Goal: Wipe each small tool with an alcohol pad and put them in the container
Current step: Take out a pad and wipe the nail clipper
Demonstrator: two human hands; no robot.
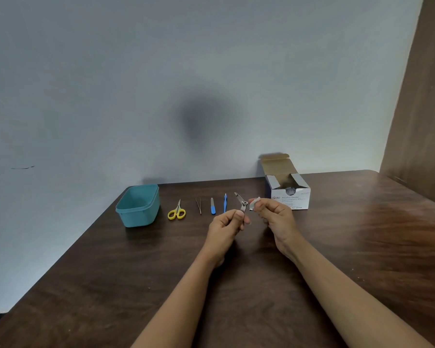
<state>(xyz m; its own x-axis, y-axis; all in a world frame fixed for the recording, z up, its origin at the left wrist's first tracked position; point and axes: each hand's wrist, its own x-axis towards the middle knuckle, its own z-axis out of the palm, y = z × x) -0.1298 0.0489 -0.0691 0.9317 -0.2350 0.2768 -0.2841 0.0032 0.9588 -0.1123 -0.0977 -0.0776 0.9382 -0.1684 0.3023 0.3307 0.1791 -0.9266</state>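
Note:
My left hand (227, 223) pinches a metal nail clipper (242, 203) above the table, its lever swung up and away from me. Just to its right, my right hand (274, 213) pinches a small white alcohol pad (254, 202) close to the clipper's head. On the table behind lie yellow-handled scissors (176, 211), thin tweezers (198, 205), a blue nail file (212, 206) and a slim blue-handled tool (225, 203) in a row. A teal plastic container (138, 205) stands open at the left end of the row.
An open white box of alcohol swabs (288, 193) stands at the back right, partly behind my right hand. The dark wooden table (111, 272) meets a pale wall behind and a brown wooden panel (419, 109) at the right. Its left edge runs diagonally.

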